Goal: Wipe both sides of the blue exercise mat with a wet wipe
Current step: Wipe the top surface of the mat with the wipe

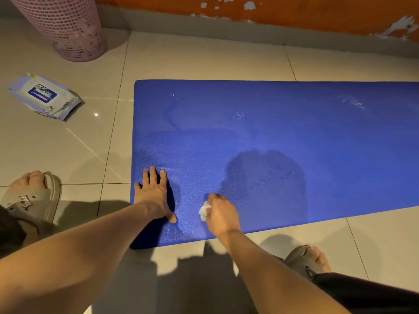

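The blue exercise mat lies flat on the tiled floor and runs off the right edge of the view. Damp, shiny streaks show on its surface. My left hand rests flat on the mat near its left end, fingers straight and spread. My right hand grips a crumpled white wet wipe and holds it against the mat close to the near edge. Most of the wipe is hidden inside the fist.
A pack of wet wipes lies on the floor to the left of the mat. A pink mesh basket stands at the back left by the orange wall. My feet in grey sandals flank the mat's near corner.
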